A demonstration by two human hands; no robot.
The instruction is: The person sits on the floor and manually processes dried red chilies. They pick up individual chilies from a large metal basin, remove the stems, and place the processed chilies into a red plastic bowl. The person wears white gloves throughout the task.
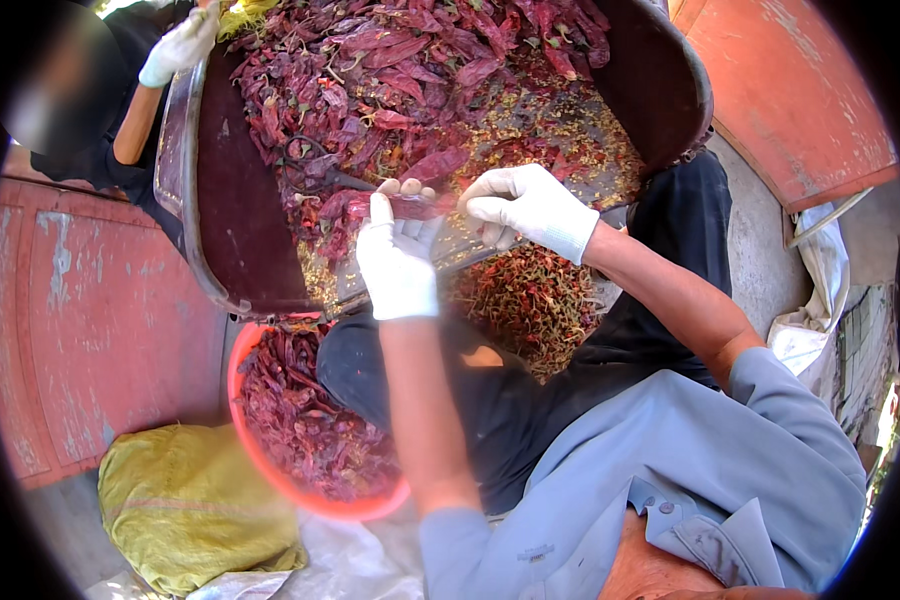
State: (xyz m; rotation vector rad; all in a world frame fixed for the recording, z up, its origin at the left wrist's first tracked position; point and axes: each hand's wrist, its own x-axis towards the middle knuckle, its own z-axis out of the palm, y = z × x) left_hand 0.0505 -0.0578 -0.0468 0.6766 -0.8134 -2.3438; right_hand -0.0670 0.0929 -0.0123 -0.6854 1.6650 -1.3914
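Observation:
In a white glove, my left hand [401, 251] holds a dried red chili pepper [401, 205] across its fingers. My right hand [521, 206], gloved too, is at the pepper's right end with thumb and fingers bent; whether it grips anything is unclear. Both are over the near edge of a dark red tub-like container [232, 217] heaped with dried chilies [390, 60]. Scissors with dark handles [300, 161] lie on the heap, left of my hands. Loose yellow seeds [577, 127] are spread over the container's floor. Below my right hand is a pile of stems and red scraps [532, 307].
A red plastic basin [244, 420] of dried chilies stands at lower left, beside a yellow-green woven sack [187, 502]. Another person's gloved hand [184, 45] is at the container's upper left. Red panels [120, 315] flank both sides. A white sack [814, 300] lies at right.

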